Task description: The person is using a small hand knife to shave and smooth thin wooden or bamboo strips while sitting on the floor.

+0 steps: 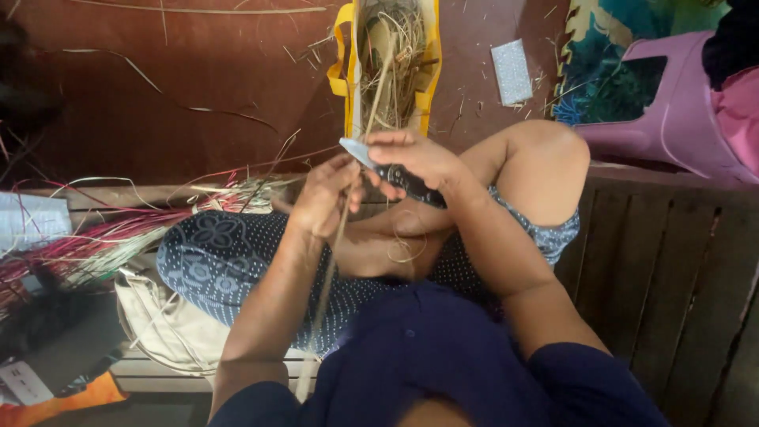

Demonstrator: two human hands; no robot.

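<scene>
I see my right hand (417, 156) closed around a black-handled knife (391, 170) — blade against a long pale reed strip (336, 245) my left hand (324, 198) pinches taut.

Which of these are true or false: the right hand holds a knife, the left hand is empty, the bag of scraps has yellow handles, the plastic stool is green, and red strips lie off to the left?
1. The right hand holds a knife. True.
2. The left hand is empty. False: it grips a long pale strip that runs across the lap.
3. The bag of dry scraps has yellow handles. True.
4. The plastic stool is green. False: it is pink.
5. Red and pale strips lie in a bundle on the left. True.
</scene>
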